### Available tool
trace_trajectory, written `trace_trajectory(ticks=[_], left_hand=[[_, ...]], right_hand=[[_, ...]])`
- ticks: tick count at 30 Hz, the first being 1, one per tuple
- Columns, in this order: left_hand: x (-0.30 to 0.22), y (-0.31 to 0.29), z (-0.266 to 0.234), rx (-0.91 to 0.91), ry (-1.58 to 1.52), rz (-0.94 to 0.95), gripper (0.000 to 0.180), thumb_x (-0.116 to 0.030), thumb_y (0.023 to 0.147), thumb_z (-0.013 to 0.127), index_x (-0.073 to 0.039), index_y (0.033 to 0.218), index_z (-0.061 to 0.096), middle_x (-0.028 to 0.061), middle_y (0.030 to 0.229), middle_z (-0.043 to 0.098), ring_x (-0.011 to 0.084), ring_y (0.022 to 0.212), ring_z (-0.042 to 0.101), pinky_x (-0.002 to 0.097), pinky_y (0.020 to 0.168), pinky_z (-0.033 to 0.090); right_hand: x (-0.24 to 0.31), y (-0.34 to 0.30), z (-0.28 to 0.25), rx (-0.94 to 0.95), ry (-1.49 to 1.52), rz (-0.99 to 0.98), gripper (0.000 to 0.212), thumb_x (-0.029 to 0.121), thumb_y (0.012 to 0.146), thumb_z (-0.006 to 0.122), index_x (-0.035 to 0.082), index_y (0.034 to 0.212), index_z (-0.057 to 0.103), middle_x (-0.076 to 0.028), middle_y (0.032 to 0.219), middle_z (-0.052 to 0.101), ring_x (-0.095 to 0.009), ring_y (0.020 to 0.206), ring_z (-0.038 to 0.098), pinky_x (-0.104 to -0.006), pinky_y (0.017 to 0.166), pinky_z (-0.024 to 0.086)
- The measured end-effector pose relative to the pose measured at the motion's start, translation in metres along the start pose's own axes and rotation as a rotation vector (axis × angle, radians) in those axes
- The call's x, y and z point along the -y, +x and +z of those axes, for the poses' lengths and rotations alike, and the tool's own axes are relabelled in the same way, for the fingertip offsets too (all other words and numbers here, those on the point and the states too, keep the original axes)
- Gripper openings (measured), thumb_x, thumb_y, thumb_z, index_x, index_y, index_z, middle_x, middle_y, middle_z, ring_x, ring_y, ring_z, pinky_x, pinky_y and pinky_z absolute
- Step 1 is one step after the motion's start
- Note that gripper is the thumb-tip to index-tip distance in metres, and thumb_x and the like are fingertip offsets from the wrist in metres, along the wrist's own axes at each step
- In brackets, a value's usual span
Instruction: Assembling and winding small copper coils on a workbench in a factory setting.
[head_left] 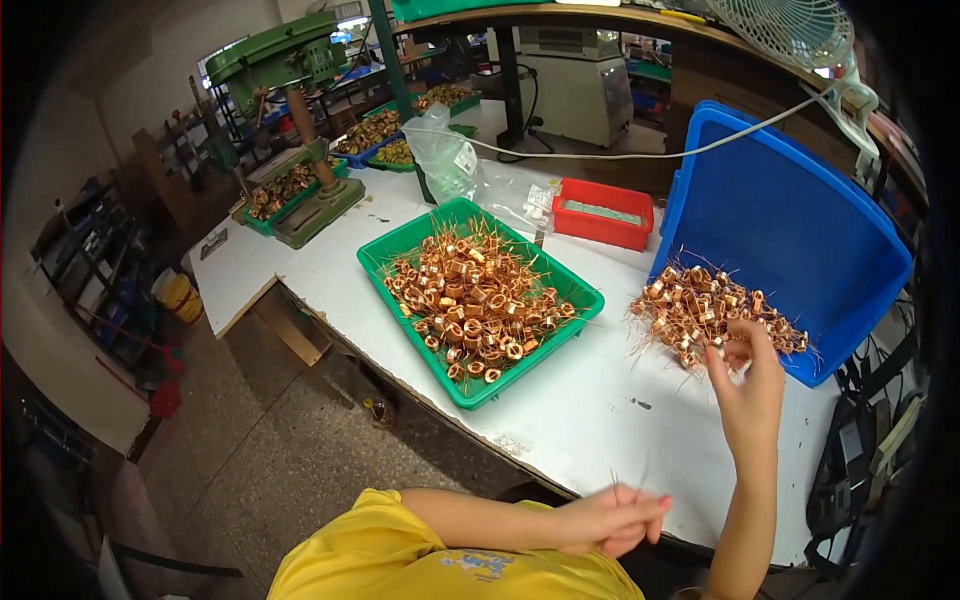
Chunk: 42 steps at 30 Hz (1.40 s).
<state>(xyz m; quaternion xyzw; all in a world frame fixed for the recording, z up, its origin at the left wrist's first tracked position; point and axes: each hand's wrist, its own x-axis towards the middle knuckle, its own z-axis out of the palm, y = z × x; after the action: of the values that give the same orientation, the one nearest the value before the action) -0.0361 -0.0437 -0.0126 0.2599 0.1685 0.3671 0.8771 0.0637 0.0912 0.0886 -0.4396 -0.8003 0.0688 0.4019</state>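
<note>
My right hand (748,375) is at the near edge of a loose heap of copper wire coils (700,305), thumb and fingers curved and apart among the outermost coils. Close to my body, my left hand (615,520) is closed. Thin wire leads stick up from its fingers, while the coil body they seem to belong to is hidden. To the left of the heap, a green plastic tray (480,390) holds many more copper coils (470,295) with long leads pointing every way.
A blue bin (790,230) lies tipped behind the heap. Beyond the green tray are a red box (602,228) and clear plastic bags (445,155). A green drill press (310,190) stands far left near other filled trays. A white cord (640,155) crosses overhead near a fan (790,30).
</note>
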Motion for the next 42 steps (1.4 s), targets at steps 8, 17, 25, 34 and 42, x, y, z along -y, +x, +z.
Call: trace_trajectory(ticks=[8, 17, 25, 34, 42], left_hand=[[-0.01, 0.005, 0.005, -0.412, -0.04, 0.488, 0.019, -0.02, 0.087, 0.059, -0.001, 0.089, 0.059, 0.004, 0.055, 0.054, 0.0064, 0.04, 0.042, 0.015, 0.035, 0.029], [0.011, 0.023, 0.022, -0.485, 0.06, 0.497, 0.024, 0.0, 0.079, 0.064, -0.001, 0.101, 0.054, 0.0098, 0.07, 0.059, 0.0123, 0.062, 0.055, 0.0162, 0.034, 0.039], [0.006, 0.019, -0.003, -0.378, -0.176, 0.319, 0.022, -0.004, 0.079, 0.064, -0.004, 0.095, 0.049, 0.0103, 0.078, 0.062, 0.0079, 0.05, 0.052, 0.0143, 0.031, 0.03], [0.018, 0.024, -0.006, -0.086, -0.456, 0.157, 0.027, -0.001, 0.076, 0.064, -0.002, 0.1, 0.05, 0.018, 0.094, 0.062, 0.0131, 0.057, 0.056, 0.0141, 0.035, 0.037], [0.026, 0.029, -0.007, -0.026, -0.306, 0.038, 0.036, 0.003, 0.073, 0.066, 0.003, 0.106, 0.053, 0.0176, 0.089, 0.063, 0.0206, 0.062, 0.061, 0.0188, 0.045, 0.049]], right_hand=[[0.026, -0.099, -0.037, 0.304, 0.729, 0.452, 0.015, -0.005, 0.077, 0.056, -0.001, 0.091, 0.051, -0.008, 0.077, 0.054, -0.011, 0.065, 0.049, -0.0199, 0.062, 0.041], [0.02, -0.135, -0.039, 0.176, 0.753, 0.583, 0.007, -0.003, 0.083, 0.048, -0.002, 0.089, 0.051, -0.009, 0.081, 0.054, -0.01, 0.061, 0.048, -0.0176, 0.058, 0.041], [-0.007, -0.123, -0.049, 0.197, 0.43, 0.439, 0.011, -0.001, 0.078, 0.051, -0.001, 0.086, 0.057, -0.007, 0.084, 0.054, -0.015, 0.069, 0.043, -0.0229, 0.062, 0.037], [-0.04, -0.166, -0.024, 0.309, 0.956, 0.325, 0.075, -0.005, 0.054, 0.076, 0.002, 0.121, 0.043, -0.012, 0.111, 0.057, -0.016, 0.09, 0.052, -0.0236, 0.076, 0.039], [-0.041, -0.178, -0.019, 0.118, 1.388, 0.304, 0.084, -0.006, 0.048, 0.079, 0.001, 0.122, 0.04, -0.013, 0.104, 0.06, -0.015, 0.089, 0.054, -0.023, 0.075, 0.039]])
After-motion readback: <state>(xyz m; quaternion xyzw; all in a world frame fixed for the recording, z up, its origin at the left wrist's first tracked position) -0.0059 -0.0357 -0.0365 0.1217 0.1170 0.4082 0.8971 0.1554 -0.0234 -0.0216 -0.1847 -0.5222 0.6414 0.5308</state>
